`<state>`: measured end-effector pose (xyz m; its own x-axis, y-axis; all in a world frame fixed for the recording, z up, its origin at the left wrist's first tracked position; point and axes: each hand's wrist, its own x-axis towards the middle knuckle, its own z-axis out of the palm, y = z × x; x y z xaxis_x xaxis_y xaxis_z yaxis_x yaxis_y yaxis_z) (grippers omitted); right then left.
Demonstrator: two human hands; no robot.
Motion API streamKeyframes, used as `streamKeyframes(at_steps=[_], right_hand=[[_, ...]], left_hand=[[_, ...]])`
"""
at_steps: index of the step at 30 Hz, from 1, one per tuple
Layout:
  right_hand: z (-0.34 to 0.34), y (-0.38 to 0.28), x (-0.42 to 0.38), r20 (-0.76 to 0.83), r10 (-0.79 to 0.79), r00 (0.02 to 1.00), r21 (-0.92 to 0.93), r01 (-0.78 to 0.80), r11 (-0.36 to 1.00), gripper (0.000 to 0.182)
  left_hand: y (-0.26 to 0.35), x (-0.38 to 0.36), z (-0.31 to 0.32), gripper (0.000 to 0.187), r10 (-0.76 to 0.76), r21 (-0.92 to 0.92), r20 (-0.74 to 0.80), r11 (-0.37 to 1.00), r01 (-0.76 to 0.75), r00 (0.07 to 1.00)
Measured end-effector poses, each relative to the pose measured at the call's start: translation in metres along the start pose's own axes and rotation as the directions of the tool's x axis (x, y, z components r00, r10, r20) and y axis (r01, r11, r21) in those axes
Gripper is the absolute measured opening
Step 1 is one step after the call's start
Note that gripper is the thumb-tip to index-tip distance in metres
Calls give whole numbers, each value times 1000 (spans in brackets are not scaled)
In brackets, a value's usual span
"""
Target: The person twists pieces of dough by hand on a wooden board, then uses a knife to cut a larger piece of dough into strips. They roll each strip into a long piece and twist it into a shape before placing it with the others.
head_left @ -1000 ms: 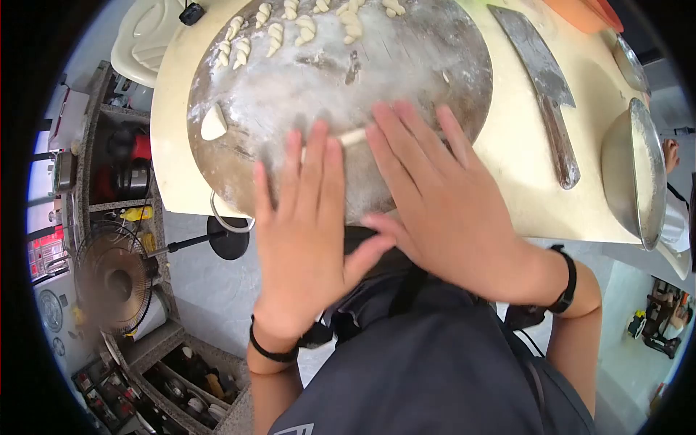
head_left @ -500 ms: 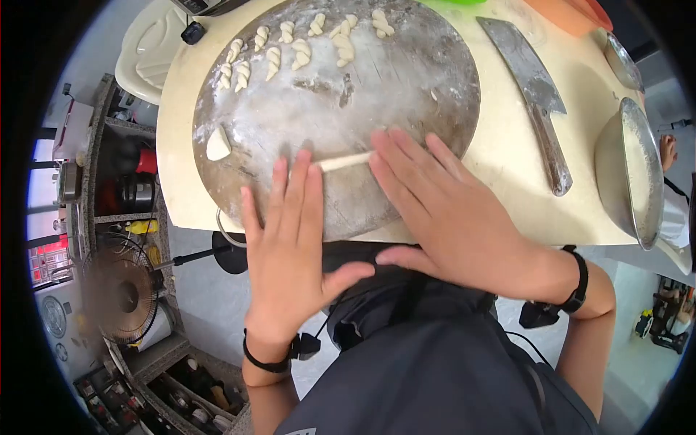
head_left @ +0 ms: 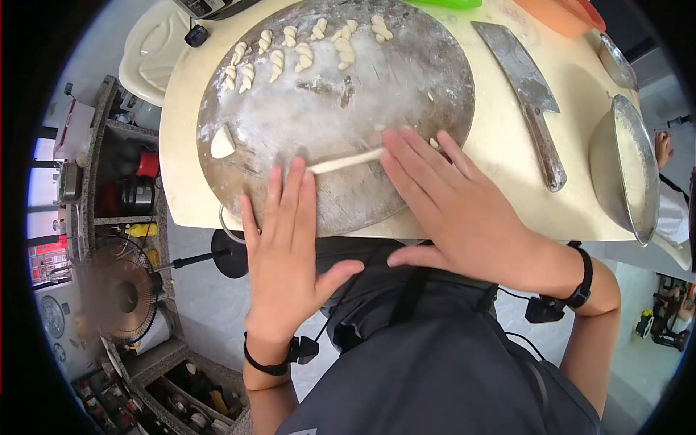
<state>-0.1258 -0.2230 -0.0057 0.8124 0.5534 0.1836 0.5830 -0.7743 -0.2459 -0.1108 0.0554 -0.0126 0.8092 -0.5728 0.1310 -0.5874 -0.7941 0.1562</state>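
A thin dough rope (head_left: 346, 161) lies on the round, floury board (head_left: 348, 196). My left hand (head_left: 283, 254) rests flat over its left end, fingers stretched out. Over the right end, my right hand (head_left: 464, 210) lies flat with its fingers spread. The fingers hide both ends of the rope. To the left sits a pale lump of dough (head_left: 222, 143). Several small twisted dough pieces (head_left: 304, 56) stand in rows along the far side of the board.
Right of the board lies a cleaver (head_left: 525, 80) on the table (head_left: 580, 210). A metal bowl of flour (head_left: 616, 167) stands at the table's right edge, with an orange basin (head_left: 562, 16) behind it. A fan (head_left: 127, 297) is at lower left. Another person's hand (head_left: 663, 148) shows far right.
My hands have moved slightly apart, and the dough rope shows longer between them. The view has shifted a little.
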Motion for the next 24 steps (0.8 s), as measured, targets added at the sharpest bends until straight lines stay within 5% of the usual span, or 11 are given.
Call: streamKeyframes(at_steps=[13,24], right_hand=[[16,37,54,-290,-126,949,-156,83,984,87],[12,-5,17,-116,-95,989,-41,91,995,94]], left_hand=[[-19,46,12,88,10,-54,-209,998,-22,978],[18,18,0,105,62,6,-61,998,-61,996]])
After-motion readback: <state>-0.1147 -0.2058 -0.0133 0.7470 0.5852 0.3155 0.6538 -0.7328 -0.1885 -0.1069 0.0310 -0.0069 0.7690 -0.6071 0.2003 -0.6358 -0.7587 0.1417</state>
